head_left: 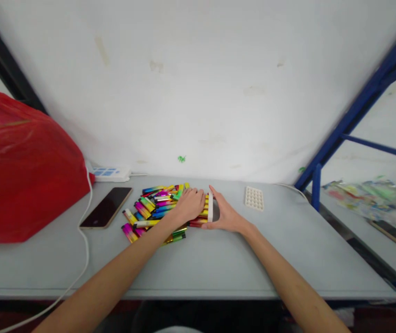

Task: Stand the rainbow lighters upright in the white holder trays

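A heap of shiny, many-coloured lighters (144,208) lies on the grey table. My left hand (191,203) rests over the right side of this heap with its fingers curled down; its fingertips are hidden, so whatever they grip does not show. Around a white holder tray (210,208) tipped on its side, my right hand (226,215) is closed, with the thumb at the near edge and a finger at the far one. Yellow and red lighters (198,223) stick out of the tray towards my left hand.
Right of my hands, a second white tray (253,198) with rows of holes lies flat. To the left are a phone (106,208), a power strip (111,174), a white cable (86,245) and a large red bag (27,171). A blue metal frame (343,125) stands at the right.
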{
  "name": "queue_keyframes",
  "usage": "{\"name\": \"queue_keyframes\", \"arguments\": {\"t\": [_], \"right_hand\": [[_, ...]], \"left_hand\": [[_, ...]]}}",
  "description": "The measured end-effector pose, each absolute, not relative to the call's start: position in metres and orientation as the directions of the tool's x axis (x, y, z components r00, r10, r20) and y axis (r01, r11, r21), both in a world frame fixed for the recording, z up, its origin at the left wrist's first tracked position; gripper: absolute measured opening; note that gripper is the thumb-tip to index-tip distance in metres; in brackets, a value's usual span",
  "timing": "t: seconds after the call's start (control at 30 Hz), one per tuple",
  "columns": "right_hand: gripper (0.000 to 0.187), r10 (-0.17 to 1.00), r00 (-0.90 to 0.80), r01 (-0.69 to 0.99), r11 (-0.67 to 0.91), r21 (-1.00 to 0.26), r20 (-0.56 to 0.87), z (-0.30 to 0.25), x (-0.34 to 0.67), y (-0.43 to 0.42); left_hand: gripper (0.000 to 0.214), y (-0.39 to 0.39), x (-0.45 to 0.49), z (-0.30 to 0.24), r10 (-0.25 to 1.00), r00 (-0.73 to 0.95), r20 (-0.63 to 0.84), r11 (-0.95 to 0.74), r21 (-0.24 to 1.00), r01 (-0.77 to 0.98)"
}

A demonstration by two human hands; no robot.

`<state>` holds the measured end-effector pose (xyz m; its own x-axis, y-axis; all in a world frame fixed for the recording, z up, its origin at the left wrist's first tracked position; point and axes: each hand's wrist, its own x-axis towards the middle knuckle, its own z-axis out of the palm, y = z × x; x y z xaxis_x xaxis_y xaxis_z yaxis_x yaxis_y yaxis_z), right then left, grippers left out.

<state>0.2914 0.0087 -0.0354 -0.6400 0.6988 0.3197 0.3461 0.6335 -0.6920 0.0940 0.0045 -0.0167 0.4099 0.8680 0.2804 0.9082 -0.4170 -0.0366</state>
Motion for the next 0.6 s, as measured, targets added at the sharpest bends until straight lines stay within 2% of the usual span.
{"name": "queue_keyframes", "arguments": {"t": [0.23, 0.47, 0.6], "right_hand": [[0.134, 0.703, -0.642, 0.366, 0.631, -0.684, 0.305, -0.031, 0.296, 0.007], [0.127, 0.689, -0.625, 0.318, 0.653, -0.688, 0.365, -0.030, 0.300, 0.008], [0.118, 0.670, -0.627, 0.343, 0.696, -0.631, 0.398, -0.028, 0.298, 0.009]], "left_hand": [[0.031, 0.003, 0.059, -0.014, 0.844, 0.419, 0.336, -0.394, -0.143, 0.908], [0.031, 0.010, 0.045, -0.019, 0.844, 0.408, 0.348, -0.437, 0.004, 0.899], [0.029, 0.005, 0.049, -0.014, 0.844, 0.403, 0.355, -0.434, 0.009, 0.901]]}}
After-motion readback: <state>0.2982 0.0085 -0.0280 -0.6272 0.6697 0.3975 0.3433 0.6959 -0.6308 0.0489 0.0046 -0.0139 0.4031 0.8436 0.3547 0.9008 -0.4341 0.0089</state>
